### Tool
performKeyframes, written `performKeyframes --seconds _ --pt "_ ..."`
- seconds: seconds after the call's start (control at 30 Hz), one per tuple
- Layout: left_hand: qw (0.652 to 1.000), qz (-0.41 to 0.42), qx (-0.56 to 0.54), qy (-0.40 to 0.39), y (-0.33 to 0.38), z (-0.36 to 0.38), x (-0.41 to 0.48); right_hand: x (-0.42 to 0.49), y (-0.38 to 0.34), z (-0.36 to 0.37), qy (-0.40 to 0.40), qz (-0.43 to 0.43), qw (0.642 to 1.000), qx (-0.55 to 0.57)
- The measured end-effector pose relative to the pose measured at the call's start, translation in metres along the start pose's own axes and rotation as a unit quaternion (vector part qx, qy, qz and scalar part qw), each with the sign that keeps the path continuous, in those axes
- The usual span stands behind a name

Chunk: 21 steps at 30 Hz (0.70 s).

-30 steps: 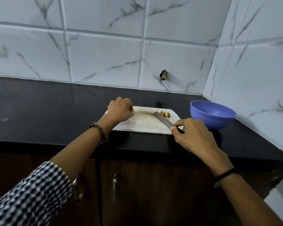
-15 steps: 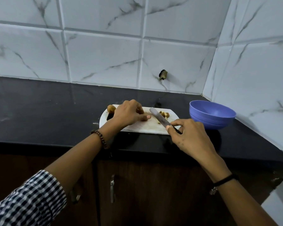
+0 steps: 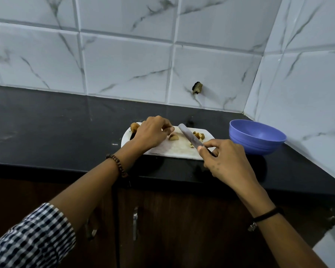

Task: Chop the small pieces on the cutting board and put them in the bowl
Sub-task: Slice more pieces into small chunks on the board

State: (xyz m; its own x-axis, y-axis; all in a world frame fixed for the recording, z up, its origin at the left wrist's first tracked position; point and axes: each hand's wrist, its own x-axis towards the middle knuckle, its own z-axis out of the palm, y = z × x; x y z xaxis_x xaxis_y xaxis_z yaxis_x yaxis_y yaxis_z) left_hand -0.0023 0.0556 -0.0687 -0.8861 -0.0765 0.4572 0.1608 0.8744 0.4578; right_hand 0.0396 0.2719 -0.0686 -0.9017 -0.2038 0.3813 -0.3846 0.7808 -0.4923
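While your right hand (image 3: 223,161) grips the knife (image 3: 190,137), your left hand (image 3: 151,133) curls loosely just beside a brown piece (image 3: 173,137) on the white cutting board (image 3: 174,149). Chopped bits (image 3: 199,135) lie past the blade; the blue bowl (image 3: 256,136) sits right of the board.

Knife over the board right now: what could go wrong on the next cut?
1. The left hand has its fingertips right beside the brown piece, near the knife held in the right hand; a slip could nick them.
2. The cutting board sits near the counter's front edge, so chopping pressure might shift it or scatter the chopped bits.
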Motion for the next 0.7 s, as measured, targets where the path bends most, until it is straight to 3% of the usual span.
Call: performKeyframes --seconds 0.7 --pt "0.996 0.031 0.084 0.004 0.011 -0.008 -0.008 0.013 -0.04 0.028 0.009 -0.023 0.99 -0.136"
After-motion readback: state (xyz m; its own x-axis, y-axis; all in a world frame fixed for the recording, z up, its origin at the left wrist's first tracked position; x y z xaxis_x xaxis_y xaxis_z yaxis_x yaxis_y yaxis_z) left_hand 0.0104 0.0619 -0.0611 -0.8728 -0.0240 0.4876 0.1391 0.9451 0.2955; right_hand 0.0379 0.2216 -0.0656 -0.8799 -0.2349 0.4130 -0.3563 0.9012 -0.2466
